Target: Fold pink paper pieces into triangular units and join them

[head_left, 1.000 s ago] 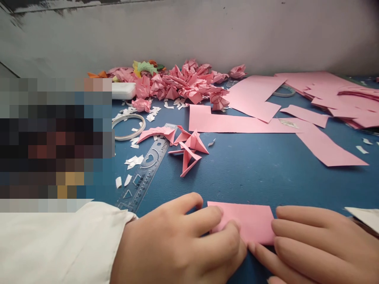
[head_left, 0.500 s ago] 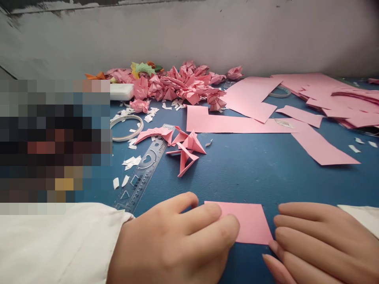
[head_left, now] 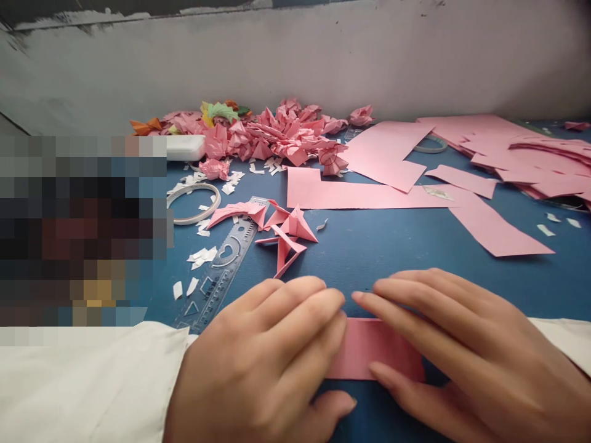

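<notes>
A small rectangle of pink paper lies before me on the blue table, shaded and slightly blurred between my hands. Over its left end bend the fingers of my left hand, hiding that part, with the thumb lower down and apart from the sheet. My right hand closes over the right part from the other side. Its thumb tip rests at the lower edge, and its long fingers reach across the upper edge. The fingertips of both hands nearly meet above the paper. Whether the sheet is folded double, I cannot tell.
Folded pink pieces and a clear ruler lie ahead, beside a tape roll and white scraps. Crumpled pink shapes heap by the wall. Pink sheets spread at the back right. The far left is pixelated.
My right hand has moved left and up over the paper. My left hand's fingers have straightened somewhat, and its thumb now shows. The paper looks darker, and the whole view has shifted slightly.
</notes>
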`<state>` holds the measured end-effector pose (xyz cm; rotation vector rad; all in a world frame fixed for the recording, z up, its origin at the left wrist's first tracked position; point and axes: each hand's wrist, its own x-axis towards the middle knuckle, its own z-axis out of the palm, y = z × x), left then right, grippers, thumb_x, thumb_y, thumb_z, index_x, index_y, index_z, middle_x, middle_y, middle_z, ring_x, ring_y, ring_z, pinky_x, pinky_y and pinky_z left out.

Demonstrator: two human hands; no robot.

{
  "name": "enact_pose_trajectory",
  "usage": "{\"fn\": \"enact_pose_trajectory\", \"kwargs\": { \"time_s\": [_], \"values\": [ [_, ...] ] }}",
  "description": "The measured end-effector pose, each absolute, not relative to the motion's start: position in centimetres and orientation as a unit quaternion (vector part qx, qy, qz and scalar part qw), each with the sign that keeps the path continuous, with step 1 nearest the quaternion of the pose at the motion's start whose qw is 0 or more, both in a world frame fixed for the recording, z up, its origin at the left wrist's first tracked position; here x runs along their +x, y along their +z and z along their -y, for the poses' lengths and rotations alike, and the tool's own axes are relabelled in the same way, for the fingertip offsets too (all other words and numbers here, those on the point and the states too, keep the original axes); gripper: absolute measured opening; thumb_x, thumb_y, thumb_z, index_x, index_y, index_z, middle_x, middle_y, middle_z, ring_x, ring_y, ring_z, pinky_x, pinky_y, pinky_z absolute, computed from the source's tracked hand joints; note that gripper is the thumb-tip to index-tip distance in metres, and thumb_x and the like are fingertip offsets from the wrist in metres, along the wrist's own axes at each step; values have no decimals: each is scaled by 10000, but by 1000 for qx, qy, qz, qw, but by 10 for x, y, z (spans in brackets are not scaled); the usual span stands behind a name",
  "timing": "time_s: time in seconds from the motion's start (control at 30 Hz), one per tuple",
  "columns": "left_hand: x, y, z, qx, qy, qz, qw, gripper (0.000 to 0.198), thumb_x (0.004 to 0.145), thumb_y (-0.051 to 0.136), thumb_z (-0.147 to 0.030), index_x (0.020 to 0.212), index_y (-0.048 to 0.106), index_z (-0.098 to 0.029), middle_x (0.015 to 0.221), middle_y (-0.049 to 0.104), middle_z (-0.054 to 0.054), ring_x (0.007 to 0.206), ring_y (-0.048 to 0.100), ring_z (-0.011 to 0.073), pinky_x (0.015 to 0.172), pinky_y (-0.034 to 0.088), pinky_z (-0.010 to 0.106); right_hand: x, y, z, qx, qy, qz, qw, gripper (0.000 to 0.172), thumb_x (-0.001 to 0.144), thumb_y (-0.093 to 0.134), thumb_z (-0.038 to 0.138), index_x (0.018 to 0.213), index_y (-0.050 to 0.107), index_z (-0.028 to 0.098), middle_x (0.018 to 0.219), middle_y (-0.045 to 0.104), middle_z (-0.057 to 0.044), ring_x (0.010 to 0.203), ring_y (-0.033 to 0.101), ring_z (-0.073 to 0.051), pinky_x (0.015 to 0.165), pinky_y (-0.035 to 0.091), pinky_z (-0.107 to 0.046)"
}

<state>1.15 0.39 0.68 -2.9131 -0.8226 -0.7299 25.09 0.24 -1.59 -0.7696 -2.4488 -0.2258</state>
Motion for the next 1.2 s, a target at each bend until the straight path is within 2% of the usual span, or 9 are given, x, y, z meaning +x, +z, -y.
{"fn": "enact_pose_trajectory", "kwargs": {
  "time_s": [0.1, 0.2, 0.37, 0.5, 0.63, 0.73, 0.83, 1.0, 1.2],
  "values": [
    [13, 2, -8, -936, -228, 269, -5, 389, 1139, 439, -335, 1115, 742, -93, 1196, 781, 82, 1132, 707, 249, 944, 596, 385, 251, -12, -9, -277, -60, 921, 265, 218, 1070, 483, 241, 1157, 638, 114, 1040, 762, -92, 931, 692, -218, 827, 523, -386],
    [16, 4, -10, -925, -291, 244, -19, 356, 1131, 452, -191, 939, 745, -126, 980, 801, 33, 929, 725, 168, 829, 582, 295, 255, -13, -7, -251, -27, 922, 292, 149, 1067, 479, 175, 1054, 626, 157, 975, 760, -51, 864, 694, -183, 813, 516, -368],
    [17, 6, -8, -929, -326, 171, 42, 583, 1116, 319, -45, 670, 660, -201, 789, 753, -27, 732, 694, 113, 667, 533, 284, 263, -14, -3, -276, -14, 907, 317, 385, 1136, 253, 357, 1138, 596, 182, 1024, 748, -95, 960, 699, -214, 822, 519, -393],
    [13, -6, -2, -906, -345, 223, 98, 509, 1039, 398, -14, 621, 606, -214, 851, 770, -10, 799, 715, 127, 718, 565, 277, 258, -11, -6, -379, 1, 881, 284, 127, 1057, 500, 298, 1076, 581, 202, 960, 706, -69, 829, 666, -199, 746, 498, -380],
    [10, -16, 4, -901, -334, 254, 106, 394, 1040, 415, -54, 751, 647, -189, 995, 808, 42, 982, 748, 163, 815, 588, 292, 253, -9, -8, -392, 31, 879, 270, 169, 1001, 522, 187, 840, 495, 232, 769, 596, -4, 653, 558, -155, 645, 437, -335],
    [10, -18, 7, -898, -338, 257, 118, 310, 982, 501, -44, 749, 640, -194, 1006, 816, 47, 983, 765, 182, 824, 604, 294, 253, -11, -9, -398, 24, 879, 261, 89, 1022, 526, 286, 970, 537, 215, 837, 631, -27, 707, 590, -178, 668, 454, -341],
    [10, -14, 9, -891, -342, 273, 121, 293, 923, 541, -4, 735, 643, -204, 991, 829, 31, 937, 784, 180, 798, 622, 275, 254, -14, -11, -415, -5, 874, 252, 187, 1035, 539, 385, 1033, 553, 199, 893, 654, -50, 751, 604, -199, 697, 459, -357],
    [10, -7, 6, -915, -288, 276, 63, 354, 1011, 507, -46, 756, 683, -217, 1003, 835, 14, 771, 779, 145, 706, 622, 265, 253, -13, -12, -403, 12, 876, 264, 228, 994, 532, 201, 785, 448, 232, 676, 527, 40, 594, 489, -131, 629, 375, -326],
    [16, -5, -4, -930, -304, 199, 52, 453, 1079, 365, -37, 854, 733, -177, 838, 818, -7, 766, 770, 154, 621, 577, 291, 255, -14, -9, -346, -3, 889, 300, 209, 1014, 541, 102, 837, 511, 209, 743, 611, 31, 671, 548, -126, 736, 436, -330]
  ]
}}
